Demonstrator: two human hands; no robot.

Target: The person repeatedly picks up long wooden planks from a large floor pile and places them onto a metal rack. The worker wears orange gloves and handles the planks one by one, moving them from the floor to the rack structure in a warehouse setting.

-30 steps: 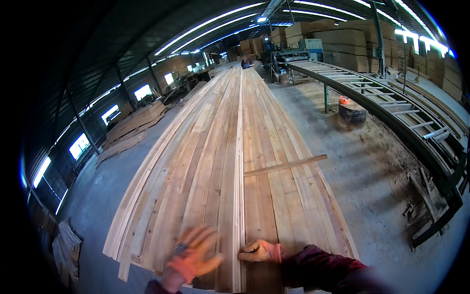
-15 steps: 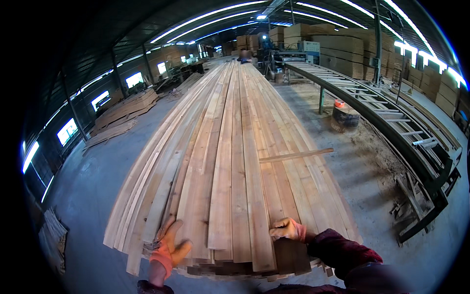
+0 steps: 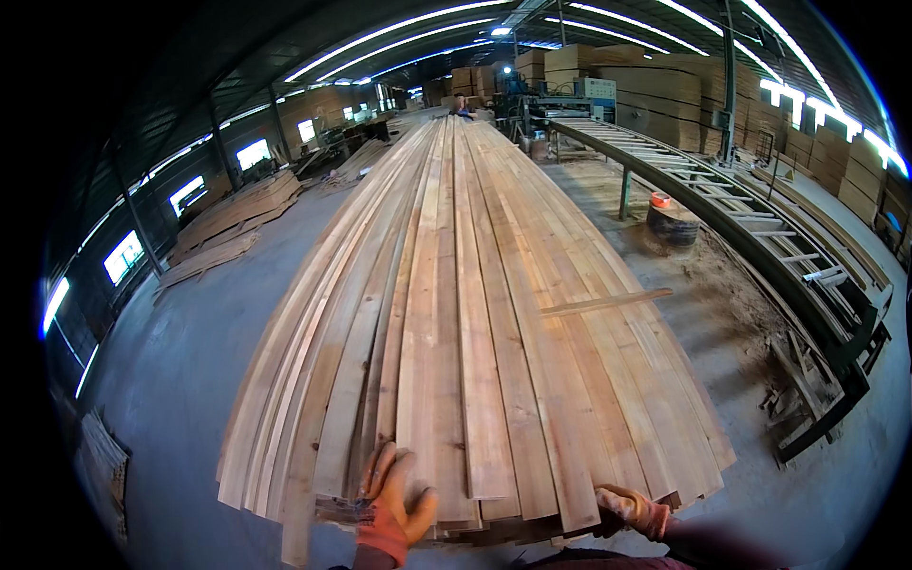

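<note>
The left hand (image 3: 391,503) lies spread over the near ends of long boards (image 3: 439,342); the right hand (image 3: 633,510) curls at their edge, whether gripping one I can't tell. A loose stick (image 3: 608,302) crosses them, a roller conveyor (image 3: 746,226) off to the right.

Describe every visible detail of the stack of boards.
The stack of boards looks like pale to reddish-brown wood with knots. Long, narrow boards lie side by side, running into the distance, their near ends uneven. A thin stick lies across its right part. The left hand touches the near end; the right hand is there too, farther right.
</note>
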